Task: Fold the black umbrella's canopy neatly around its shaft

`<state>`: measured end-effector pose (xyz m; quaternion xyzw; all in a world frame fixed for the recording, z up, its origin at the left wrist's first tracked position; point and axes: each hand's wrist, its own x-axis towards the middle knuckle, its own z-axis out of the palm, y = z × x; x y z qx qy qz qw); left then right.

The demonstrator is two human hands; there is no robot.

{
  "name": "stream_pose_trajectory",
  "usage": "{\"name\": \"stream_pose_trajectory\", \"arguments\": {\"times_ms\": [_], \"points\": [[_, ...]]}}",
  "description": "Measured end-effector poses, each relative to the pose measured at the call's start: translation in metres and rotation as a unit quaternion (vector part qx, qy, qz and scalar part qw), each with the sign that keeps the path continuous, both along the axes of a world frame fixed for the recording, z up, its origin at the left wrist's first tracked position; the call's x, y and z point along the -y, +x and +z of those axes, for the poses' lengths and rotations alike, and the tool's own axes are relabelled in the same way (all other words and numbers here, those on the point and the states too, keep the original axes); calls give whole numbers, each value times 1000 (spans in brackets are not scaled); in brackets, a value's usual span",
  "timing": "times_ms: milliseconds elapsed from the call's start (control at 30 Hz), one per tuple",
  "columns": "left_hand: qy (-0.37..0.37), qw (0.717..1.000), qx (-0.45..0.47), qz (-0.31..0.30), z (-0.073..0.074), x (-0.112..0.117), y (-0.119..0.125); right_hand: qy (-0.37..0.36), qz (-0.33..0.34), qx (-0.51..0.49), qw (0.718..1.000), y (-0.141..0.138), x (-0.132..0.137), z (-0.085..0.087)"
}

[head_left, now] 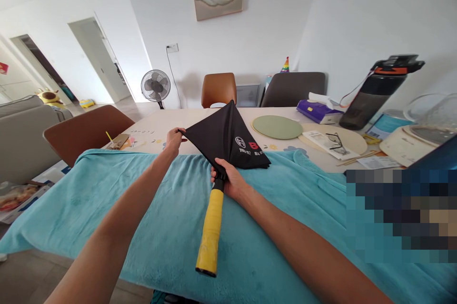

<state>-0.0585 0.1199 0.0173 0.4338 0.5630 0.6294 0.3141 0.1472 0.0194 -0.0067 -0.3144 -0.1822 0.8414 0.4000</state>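
A black umbrella (214, 135) with printed lettering lies partly folded over the table, its yellow-wrapped handle (210, 232) pointing toward me. My left hand (174, 141) pinches a corner of the canopy and holds it stretched out to the left. Around the collar just above the handle, my right hand (229, 179) is closed, with the thumb on top. Loose canopy panels fan out to the right, beyond my right hand. Beneath the umbrella a turquoise blanket (171, 228) drapes over the near side of the table.
Green and cream round placemats (276, 127) lie behind the umbrella. Right of them are a purple tissue pack (319, 111), eyeglasses (335, 142) and a dark water bottle (374, 96). Chairs (218, 89) stand at the table's far side. A fan (156, 86) stands by the wall.
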Motion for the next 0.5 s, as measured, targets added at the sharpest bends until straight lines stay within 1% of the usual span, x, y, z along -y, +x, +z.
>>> {"name": "stream_pose_trajectory", "arguments": {"times_ms": [100, 267, 333, 400, 433, 500], "points": [[5, 1000, 0, 1, 8, -3, 2, -9, 6, 4, 1000, 0, 0, 1], [33, 999, -4, -16, 31, -3, 13, -8, -7, 3, 1000, -1, 0, 1], [45, 999, -10, -22, 37, -2, 17, -7, -13, 3, 1000, -1, 0, 1], [50, 998, -25, -19, 37, -2, 17, -9, -15, 7, 1000, -1, 0, 1], [46, 998, -37, -14, 34, -2, 15, -10, -15, 10, 1000, -1, 0, 1], [22, 997, -69, -2, 23, -2, 7, -7, -18, 15, 1000, -2, -1, 1]]}}
